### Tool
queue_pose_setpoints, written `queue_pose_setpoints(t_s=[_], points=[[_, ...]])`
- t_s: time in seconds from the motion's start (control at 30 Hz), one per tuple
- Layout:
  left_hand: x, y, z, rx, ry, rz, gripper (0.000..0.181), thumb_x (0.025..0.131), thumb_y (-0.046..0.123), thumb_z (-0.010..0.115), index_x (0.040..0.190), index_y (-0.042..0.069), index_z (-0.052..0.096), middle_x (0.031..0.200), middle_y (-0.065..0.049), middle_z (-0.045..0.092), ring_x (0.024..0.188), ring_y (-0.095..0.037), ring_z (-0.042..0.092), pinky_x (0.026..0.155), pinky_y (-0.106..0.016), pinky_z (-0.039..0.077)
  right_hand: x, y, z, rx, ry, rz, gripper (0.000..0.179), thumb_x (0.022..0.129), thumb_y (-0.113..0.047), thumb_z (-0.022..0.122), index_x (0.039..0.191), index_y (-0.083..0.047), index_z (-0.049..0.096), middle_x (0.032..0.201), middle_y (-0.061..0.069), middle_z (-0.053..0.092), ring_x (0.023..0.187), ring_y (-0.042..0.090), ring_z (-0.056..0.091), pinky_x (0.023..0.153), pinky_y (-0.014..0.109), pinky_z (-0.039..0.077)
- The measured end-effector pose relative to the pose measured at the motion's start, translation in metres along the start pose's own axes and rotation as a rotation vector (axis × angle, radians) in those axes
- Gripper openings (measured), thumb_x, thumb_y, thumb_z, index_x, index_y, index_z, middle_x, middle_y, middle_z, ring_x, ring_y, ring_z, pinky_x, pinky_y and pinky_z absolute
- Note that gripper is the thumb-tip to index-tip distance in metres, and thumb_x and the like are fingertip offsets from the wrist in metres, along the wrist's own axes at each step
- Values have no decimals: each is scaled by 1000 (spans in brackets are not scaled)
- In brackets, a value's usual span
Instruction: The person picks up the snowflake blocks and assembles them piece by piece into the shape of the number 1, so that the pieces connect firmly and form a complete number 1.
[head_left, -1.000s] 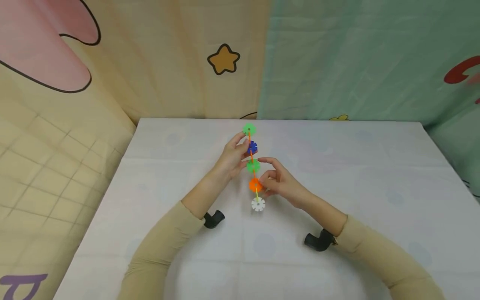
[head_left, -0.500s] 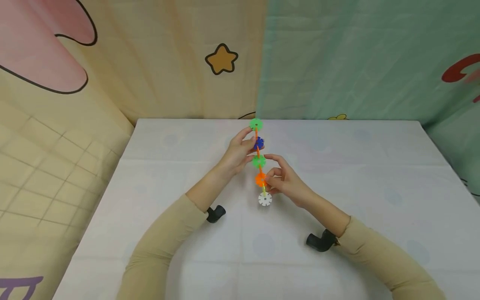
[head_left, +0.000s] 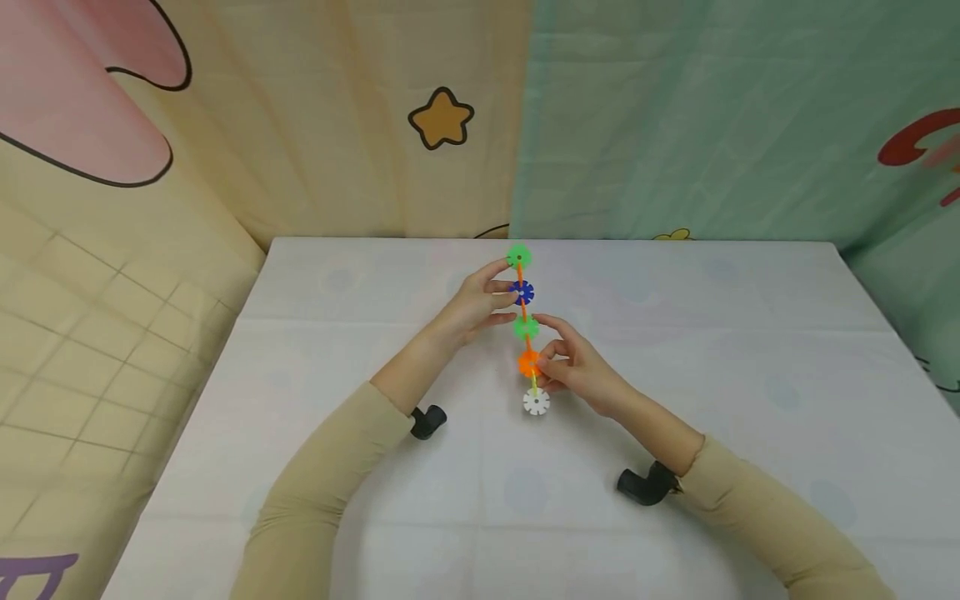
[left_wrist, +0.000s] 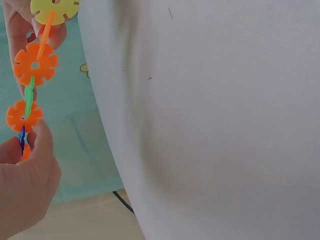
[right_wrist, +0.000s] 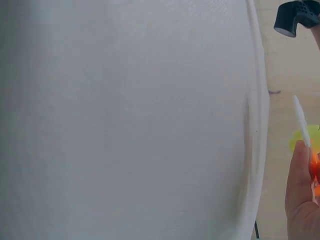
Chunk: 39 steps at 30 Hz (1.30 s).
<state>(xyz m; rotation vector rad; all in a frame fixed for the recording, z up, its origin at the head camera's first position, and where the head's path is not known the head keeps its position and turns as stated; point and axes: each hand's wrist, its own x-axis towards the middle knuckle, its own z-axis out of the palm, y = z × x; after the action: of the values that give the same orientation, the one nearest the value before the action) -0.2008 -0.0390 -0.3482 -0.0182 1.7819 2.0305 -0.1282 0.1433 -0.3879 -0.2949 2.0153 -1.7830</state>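
A chain of notched snowflake discs hangs between both hands above the table. In the head view it runs from a green disc [head_left: 519, 253] through a blue disc [head_left: 526, 292], a second green disc [head_left: 527, 327] and an orange disc [head_left: 528, 363] to a white disc [head_left: 536, 402]. Edge-on orange and yellow discs link them. My left hand [head_left: 476, 305] pinches the blue disc, seen edge-on between thumb and finger in the left wrist view. Lower down, my right hand [head_left: 583, 368] pinches the chain at the orange disc. The right wrist view catches the white disc [right_wrist: 300, 117] edge-on.
A white cloth covers the table [head_left: 480, 500]. Black wrist-worn pieces [head_left: 429, 422] sit at both cuffs. Patterned curtains [head_left: 337, 125] stand behind the table and at its sides.
Both hands and the chain have shifted right in the head view. The chain rose a little, then dipped slightly. The left hand's fingers now look more spread beside the blue disc.
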Motion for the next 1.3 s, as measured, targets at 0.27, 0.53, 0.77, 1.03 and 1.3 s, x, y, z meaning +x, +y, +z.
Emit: queue_pose_setpoints(t_s=[0.27, 0.53, 0.77, 1.03, 1.3], points=[[18, -9, -3, 20, -3, 31, 58, 89, -12, 51, 141, 11, 39, 101, -12, 51, 76, -15, 58, 74, -27, 54, 2, 6, -5, 27, 2, 20, 60, 95, 2, 46, 147, -15, 21, 84, 8, 50, 70, 19, 60, 65, 30, 54], [38, -16, -3, 3, 61, -5, 57, 88, -13, 53, 139, 9, 42, 98, -11, 53, 76, -15, 57, 78, -27, 53, 13, 5, -9, 88, 26, 113, 60, 96, 1, 45, 147, -17, 19, 83, 6, 50, 68, 16, 60, 64, 26, 54], [45, -13, 3, -86, 121, -66, 47, 88, -14, 52, 132, 0, 48, 94, -9, 54, 75, -14, 57, 76, -26, 53, 24, 6, -9, 135, 68, 168, 61, 95, 3, 44, 147, -16, 19, 80, 4, 52, 64, 15, 61, 61, 26, 54], [59, -25, 1, -100, 175, -85, 47, 86, -14, 54, 130, 3, 51, 113, -16, 55, 87, -19, 58, 91, -34, 47, 32, 6, -8, 259, 83, 253, 64, 94, 5, 44, 147, -17, 17, 82, 4, 52, 61, 13, 61, 58, 24, 54], [118, -76, -24, -133, 188, -53, 42, 81, -15, 58, 118, 5, 60, 108, -11, 63, 85, -23, 64, 71, -30, 55, 39, 6, -4, 284, 87, 318, 63, 94, 4, 44, 147, -21, 19, 84, 6, 50, 61, 14, 61, 57, 25, 54]])
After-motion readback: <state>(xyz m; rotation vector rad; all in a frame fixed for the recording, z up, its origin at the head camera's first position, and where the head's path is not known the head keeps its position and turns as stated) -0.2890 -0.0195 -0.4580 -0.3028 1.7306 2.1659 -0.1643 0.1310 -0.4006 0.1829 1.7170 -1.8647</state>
